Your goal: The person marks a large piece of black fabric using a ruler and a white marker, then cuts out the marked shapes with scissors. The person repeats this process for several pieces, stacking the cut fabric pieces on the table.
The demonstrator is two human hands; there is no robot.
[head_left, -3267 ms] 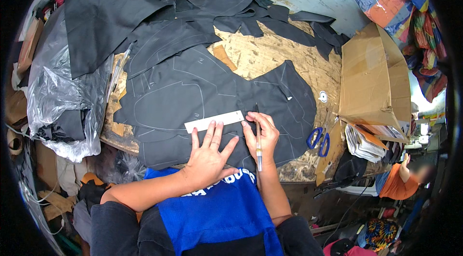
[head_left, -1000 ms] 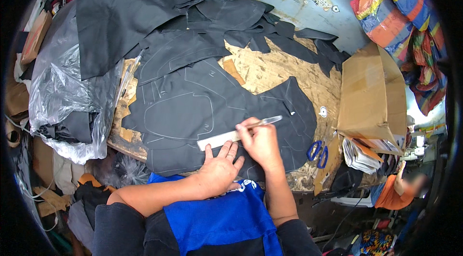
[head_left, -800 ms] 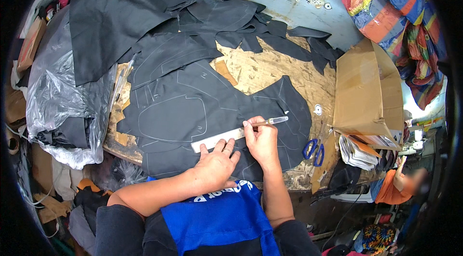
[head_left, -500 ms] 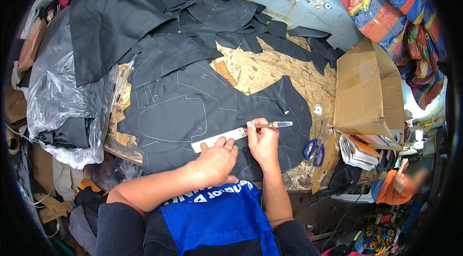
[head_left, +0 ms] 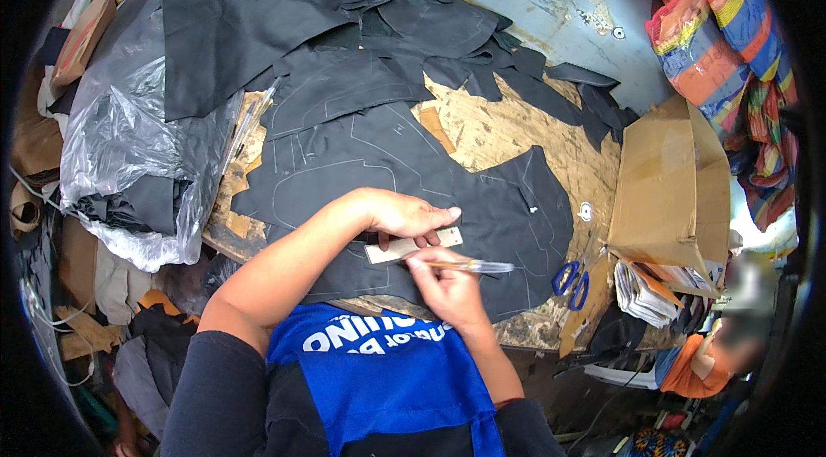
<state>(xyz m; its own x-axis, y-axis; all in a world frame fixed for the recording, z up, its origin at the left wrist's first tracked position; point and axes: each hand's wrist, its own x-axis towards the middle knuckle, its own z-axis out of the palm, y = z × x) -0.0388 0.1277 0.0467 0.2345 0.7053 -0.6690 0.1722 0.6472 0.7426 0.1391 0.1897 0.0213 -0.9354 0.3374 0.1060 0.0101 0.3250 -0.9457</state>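
Note:
Black leather-like sheet material [head_left: 482,199] lies on the worktable, marked with pale outlines of curved and angular pattern pieces. On its near part rests a short flat white strip [head_left: 443,238], like a small ruler. My left hand [head_left: 400,214] reaches over it from the left, its fingertips bent down on the strip and its thumb stretched to the right. My right hand [head_left: 449,292] pinches a slim brown pen [head_left: 456,266] with a clear cap at its back end. The pen's tip is at the strip's near edge, hidden by the fingers.
Blue-handled scissors [head_left: 571,285] lie to the right, near an open cardboard box [head_left: 658,186] and folded papers [head_left: 644,295]. A clear plastic bag [head_left: 129,147] stands left. More black sheets [head_left: 258,14] cover the far left. A person in orange [head_left: 693,367] is at far right.
My left hand has moved to the strip's far side, its fingers now bent over it. The right hand with the pen has come to the strip's near edge. The whole view has shifted slightly.

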